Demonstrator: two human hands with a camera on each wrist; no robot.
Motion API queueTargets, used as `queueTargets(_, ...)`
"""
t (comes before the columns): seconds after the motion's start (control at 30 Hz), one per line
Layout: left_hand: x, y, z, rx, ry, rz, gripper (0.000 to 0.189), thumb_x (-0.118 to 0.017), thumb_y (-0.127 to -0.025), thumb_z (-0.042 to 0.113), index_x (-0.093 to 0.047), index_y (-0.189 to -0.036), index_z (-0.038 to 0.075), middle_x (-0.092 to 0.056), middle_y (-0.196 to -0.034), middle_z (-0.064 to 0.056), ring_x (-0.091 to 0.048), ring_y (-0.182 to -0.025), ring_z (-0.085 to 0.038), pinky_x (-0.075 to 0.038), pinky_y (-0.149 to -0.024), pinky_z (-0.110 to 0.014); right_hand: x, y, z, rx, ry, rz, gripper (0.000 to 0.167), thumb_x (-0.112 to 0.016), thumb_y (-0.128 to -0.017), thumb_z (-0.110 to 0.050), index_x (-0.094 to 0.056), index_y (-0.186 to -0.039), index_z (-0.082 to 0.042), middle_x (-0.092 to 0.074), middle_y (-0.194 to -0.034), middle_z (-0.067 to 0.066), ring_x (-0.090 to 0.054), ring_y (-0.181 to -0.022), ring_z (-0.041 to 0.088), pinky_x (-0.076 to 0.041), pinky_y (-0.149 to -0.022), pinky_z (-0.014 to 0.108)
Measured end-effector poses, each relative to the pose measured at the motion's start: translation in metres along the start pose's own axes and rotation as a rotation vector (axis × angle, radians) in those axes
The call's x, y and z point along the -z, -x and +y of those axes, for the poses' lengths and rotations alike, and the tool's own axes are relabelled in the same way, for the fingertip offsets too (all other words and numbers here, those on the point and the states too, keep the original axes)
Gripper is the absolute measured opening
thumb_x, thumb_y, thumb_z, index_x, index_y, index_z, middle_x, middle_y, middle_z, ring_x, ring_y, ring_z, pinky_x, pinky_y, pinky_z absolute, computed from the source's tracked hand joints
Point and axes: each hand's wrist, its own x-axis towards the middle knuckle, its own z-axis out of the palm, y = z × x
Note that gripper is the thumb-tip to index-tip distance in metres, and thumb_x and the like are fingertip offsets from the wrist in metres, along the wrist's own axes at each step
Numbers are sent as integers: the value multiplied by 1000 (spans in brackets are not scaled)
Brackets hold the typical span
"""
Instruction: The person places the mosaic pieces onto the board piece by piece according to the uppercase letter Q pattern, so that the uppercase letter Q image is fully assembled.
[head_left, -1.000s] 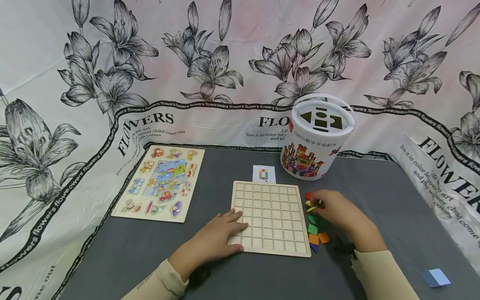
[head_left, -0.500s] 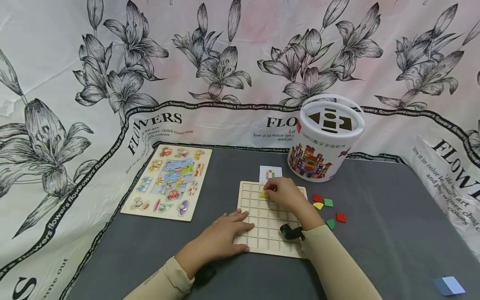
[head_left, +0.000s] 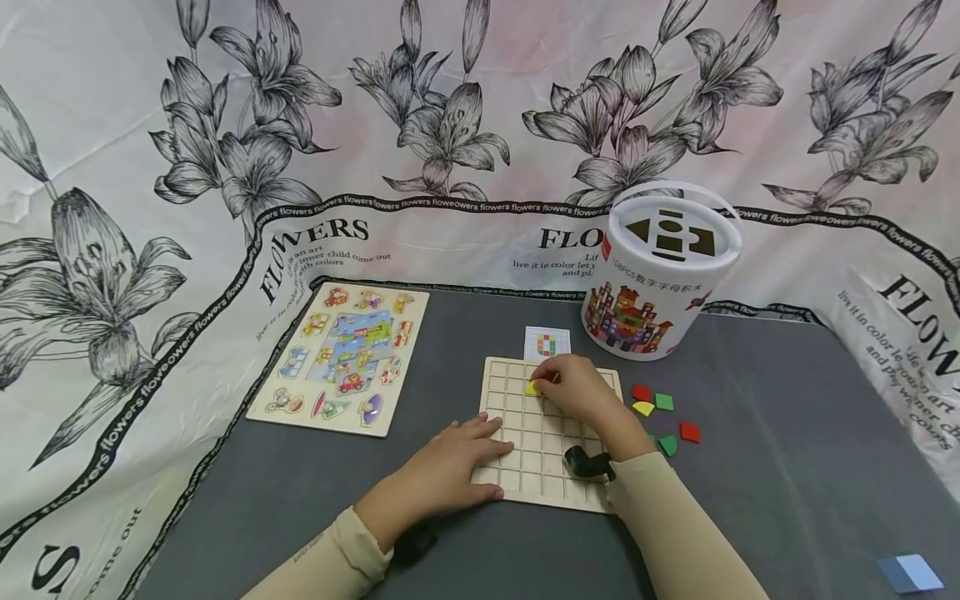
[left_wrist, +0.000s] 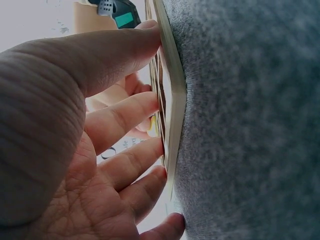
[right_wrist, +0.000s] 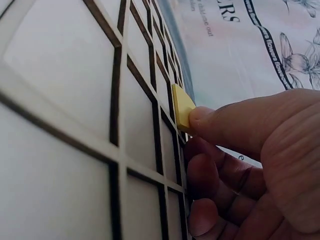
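A square wooden grid board [head_left: 525, 458] lies on the dark grey table. My left hand [head_left: 438, 471] rests on its left edge, fingers spread and fairly straight; the left wrist view shows thumb and fingertips against the board's edge [left_wrist: 175, 100]. Over the upper part of the grid, my right hand [head_left: 583, 396] holds a small yellow piece [right_wrist: 183, 107] between thumb and fingers. The piece stands tilted against the grid, its lower edge partly hidden by the fingers. Behind the board lies a card [head_left: 547, 342] with a coloured block pattern on a grid.
Loose red [head_left: 690, 432], green [head_left: 663, 402] and yellow [head_left: 642, 408] pieces lie right of the board. A white bucket [head_left: 660, 275] stands at the back right. A picture puzzle board [head_left: 341, 358] lies left, and a blue block [head_left: 910, 573] near the front right.
My right hand has moved left from the loose pieces to the upper grid, bringing the yellow piece. My left hand has stayed on the board's edge. The view has shifted slightly.
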Motion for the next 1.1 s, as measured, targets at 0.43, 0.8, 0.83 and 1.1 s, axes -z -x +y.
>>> queueTargets(0.43,1,3,3,5,29,2,60,-87,-94,36,-69,-150,22,-47,-172,-7,-36,-165,-29,-35,-130,-64,8,5,3,14,36,34,15,-71,-106,-17,-82,-115,-12,-78,-108,5,-68,-93,19,-59,-87,45)
queueTargets(0.8,4,6,4,5,32,-5,61,-88,-93,33,-69,-149,20,-47,-172,-8,-37,-164,-30,-34,-129,-66,75,57,82,-173,198,152,31,-71,-106,-19,-76,-127,3,-71,-126,29,-69,-108,44,-58,-91,62)
queueTargets(0.83,4,7,4,4,31,-6,61,-88,-93,33,-69,-149,20,-47,-172,-9,-37,-164,-30,-34,-129,-66,76,61,89,-187,208,141,33,-72,-105,-19,-75,-128,4,-69,-128,30,-67,-113,47,-56,-95,65)
queueTargets(1.1,0,2,2,-3,38,1,61,-87,-94,35,-68,-150,21,-46,-173,-8,-36,-165,-29,-33,-130,-65,79,70,105,-185,190,125,37,-75,-103,-26,-77,-128,2,-68,-134,31,-62,-127,53,-50,-106,71)
